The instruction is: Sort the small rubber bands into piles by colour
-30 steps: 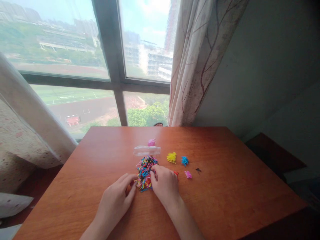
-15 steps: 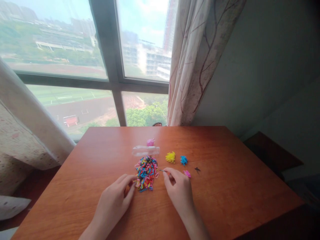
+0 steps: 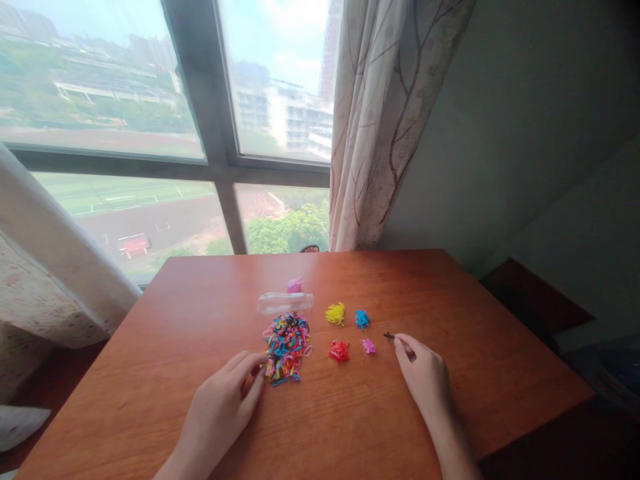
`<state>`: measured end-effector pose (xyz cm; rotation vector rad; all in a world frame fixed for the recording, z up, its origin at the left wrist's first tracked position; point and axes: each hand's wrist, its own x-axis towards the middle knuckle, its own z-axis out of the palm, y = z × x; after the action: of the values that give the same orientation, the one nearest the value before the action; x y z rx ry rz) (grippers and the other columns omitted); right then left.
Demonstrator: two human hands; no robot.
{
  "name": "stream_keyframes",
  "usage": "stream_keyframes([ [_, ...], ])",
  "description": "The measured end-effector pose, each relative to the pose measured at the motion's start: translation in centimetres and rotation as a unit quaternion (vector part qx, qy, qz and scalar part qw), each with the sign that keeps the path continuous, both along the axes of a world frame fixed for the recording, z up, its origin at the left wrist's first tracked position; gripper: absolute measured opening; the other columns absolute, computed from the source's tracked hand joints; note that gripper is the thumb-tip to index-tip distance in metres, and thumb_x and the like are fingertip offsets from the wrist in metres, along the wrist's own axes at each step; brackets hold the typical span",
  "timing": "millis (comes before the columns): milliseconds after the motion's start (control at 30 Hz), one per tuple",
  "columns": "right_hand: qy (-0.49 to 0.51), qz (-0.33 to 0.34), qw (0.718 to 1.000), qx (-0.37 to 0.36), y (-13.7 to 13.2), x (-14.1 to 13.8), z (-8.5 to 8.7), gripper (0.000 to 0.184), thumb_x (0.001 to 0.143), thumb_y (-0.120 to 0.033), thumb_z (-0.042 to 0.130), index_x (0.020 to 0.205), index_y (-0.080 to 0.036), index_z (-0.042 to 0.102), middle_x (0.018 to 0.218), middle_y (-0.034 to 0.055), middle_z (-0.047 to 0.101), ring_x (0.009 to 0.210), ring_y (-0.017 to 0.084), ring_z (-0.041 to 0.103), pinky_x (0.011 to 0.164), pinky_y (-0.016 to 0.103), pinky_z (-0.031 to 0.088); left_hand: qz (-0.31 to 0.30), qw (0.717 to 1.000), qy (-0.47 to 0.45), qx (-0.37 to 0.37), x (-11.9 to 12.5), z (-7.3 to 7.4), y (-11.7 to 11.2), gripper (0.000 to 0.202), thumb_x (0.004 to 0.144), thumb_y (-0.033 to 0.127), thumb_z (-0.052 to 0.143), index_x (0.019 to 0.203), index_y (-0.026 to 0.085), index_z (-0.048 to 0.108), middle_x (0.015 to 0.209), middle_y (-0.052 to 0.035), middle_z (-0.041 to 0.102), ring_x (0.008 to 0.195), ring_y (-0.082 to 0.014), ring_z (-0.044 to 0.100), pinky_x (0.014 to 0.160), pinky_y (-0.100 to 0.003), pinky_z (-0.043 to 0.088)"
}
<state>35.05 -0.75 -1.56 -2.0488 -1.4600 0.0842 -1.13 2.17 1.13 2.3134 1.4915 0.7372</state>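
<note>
Small rubber bands in mixed colours form a loose pile (image 3: 289, 347) near the middle of the table. At its left edge, the curled thumb and fingers of my left hand (image 3: 225, 393) pinch some bands. My right hand (image 3: 423, 370) is farther right, thumb and forefinger closed on a black rubber band (image 3: 389, 336) at the small black group; the fingers partly hide it. Between my hands lie sorted little heaps: yellow bands (image 3: 335, 314), blue bands (image 3: 362, 319), red bands (image 3: 339, 351) and pink bands (image 3: 369, 346).
Behind the mixed pile lies a clear plastic tube-like container (image 3: 285, 303) on its side, with a pink item (image 3: 295, 285) just past it. The wooden table (image 3: 210, 287) meets a large window and a patterned curtain (image 3: 367, 133) at its far edge.
My right hand has moved right, from beside the mixed pile to the black bands, uncovering the red heap. My left hand stays at the pile. The view has shifted slightly.
</note>
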Motion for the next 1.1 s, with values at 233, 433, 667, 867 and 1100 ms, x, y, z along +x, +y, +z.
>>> stream_keyframes([
  [233,-0.012,-0.003,1.000,-0.003,0.2,0.1,-0.5,0.042,0.091,-0.045,0.042,0.099,-0.020,0.075,0.092,0.0107,0.076,0.080,0.026,0.072,0.067,0.032,0.052,0.003,1.000,-0.005,-0.010,0.0,0.0,-0.1,0.020,0.091,0.029,0.046,0.092,0.025,0.066,0.076,0.0018,0.067,0.061,-0.0129,0.063,0.059,-0.021,0.048],
  [433,0.002,0.023,0.999,0.033,0.1,-1.6,0.3,0.038,0.092,-0.041,0.045,0.097,-0.019,0.075,0.093,0.0101,0.076,0.077,0.023,0.072,0.068,0.029,0.053,0.002,1.000,-0.005,-0.003,0.0,-0.2,-0.2,0.019,0.091,0.028,0.048,0.094,0.026,0.066,0.077,0.0029,0.067,0.063,-0.0126,0.064,0.060,-0.021,0.048],
  [667,0.052,0.170,0.982,0.060,-0.5,-9.1,1.2,0.028,0.095,-0.024,0.045,0.096,-0.021,0.073,0.093,0.0062,0.075,0.079,0.018,0.071,0.075,0.024,0.052,-0.004,1.000,-0.002,-0.002,0.1,-0.3,-0.1,0.019,0.091,0.029,0.049,0.094,0.026,0.067,0.076,0.0028,0.069,0.059,-0.0120,0.064,0.057,-0.020,0.049],
  [867,0.058,0.238,0.969,0.032,-0.8,-14.3,1.1,0.025,0.092,-0.015,0.048,0.092,-0.024,0.071,0.082,0.0019,0.073,0.074,0.016,0.069,0.073,0.022,0.049,-0.002,1.000,0.018,-0.012,0.2,-0.2,-0.3,0.017,0.092,0.033,0.051,0.093,0.026,0.066,0.079,0.0027,0.070,0.062,-0.0121,0.066,0.058,-0.020,0.049],
  [1100,0.067,0.255,0.965,-0.001,-1.2,-15.7,1.0,0.025,0.092,-0.012,0.049,0.090,-0.024,0.070,0.082,0.0011,0.072,0.077,0.016,0.068,0.073,0.022,0.045,-0.014,0.999,0.036,-0.015,0.3,-0.3,-0.3,0.019,0.094,0.033,0.048,0.089,0.027,0.066,0.079,0.0032,0.069,0.067,-0.0126,0.067,0.060,-0.019,0.049],
])
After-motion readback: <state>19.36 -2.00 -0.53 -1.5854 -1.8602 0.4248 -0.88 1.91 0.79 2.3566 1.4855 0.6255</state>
